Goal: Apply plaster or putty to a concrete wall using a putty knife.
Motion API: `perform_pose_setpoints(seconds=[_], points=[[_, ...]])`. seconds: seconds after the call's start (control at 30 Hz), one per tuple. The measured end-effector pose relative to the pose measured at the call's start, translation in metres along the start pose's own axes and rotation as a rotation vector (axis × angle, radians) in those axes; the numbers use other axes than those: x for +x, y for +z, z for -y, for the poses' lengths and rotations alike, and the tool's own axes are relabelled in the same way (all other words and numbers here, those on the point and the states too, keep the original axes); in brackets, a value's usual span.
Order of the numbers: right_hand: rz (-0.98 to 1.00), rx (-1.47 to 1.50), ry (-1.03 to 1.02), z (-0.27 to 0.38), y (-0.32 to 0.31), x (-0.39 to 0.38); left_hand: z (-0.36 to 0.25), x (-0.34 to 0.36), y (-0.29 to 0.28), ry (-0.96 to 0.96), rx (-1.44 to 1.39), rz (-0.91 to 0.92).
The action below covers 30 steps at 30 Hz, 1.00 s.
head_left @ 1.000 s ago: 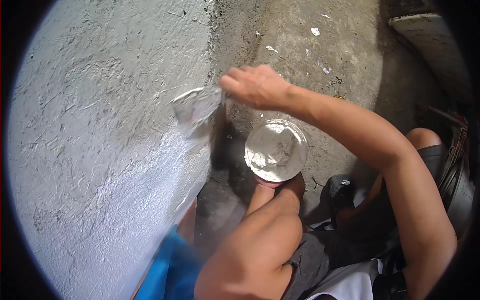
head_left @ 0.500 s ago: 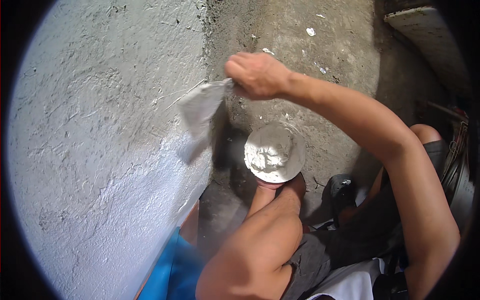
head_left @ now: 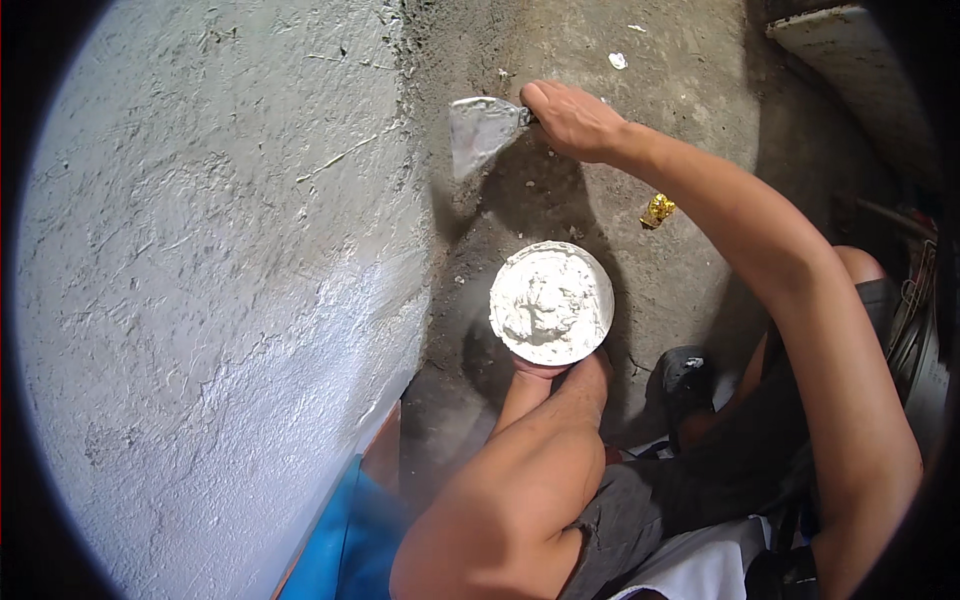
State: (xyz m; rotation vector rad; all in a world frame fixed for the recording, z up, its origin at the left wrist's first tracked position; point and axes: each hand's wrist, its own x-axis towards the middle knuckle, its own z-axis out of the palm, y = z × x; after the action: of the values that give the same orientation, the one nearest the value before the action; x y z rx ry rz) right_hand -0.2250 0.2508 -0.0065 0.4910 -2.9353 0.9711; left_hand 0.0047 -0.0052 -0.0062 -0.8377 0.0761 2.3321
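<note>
Our right hand [head_left: 575, 120] clamps the stiff putty knife [head_left: 480, 130] by its handle; left hand [head_left: 545, 385] cups the light (likely slippery) paste bowl [head_left: 551, 302] from beneath

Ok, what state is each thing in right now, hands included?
Right hand: gripping the wide metal putty knife, blade smeared white, by the wall edge.
Left hand: holding the round white tub from below.
Round white tub: open, upright, filled with white putty.
Rough grey wall: coated white, uneven.
</note>
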Motion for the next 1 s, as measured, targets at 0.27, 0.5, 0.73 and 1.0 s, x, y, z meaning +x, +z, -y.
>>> perform_pose_setpoints(seconds=[0.27,0.5,0.73,1.0], points=[[-0.137,-0.040,-0.194,0.069,0.016,0.023,0.004,0.007,0.031,0.064,0.127,-0.099],[-0.159,-0.282,-0.039,0.050,0.027,0.028,-0.001,0.008,0.019,0.006,0.040,-0.066],[0.068,-0.168,-0.077,0.011,0.014,0.006,0.000,0.003,0.009,0.044,0.048,0.075],[-0.125,-0.276,-0.142,0.060,0.027,0.034,0.004,0.010,0.014,0.095,0.182,-0.066]])
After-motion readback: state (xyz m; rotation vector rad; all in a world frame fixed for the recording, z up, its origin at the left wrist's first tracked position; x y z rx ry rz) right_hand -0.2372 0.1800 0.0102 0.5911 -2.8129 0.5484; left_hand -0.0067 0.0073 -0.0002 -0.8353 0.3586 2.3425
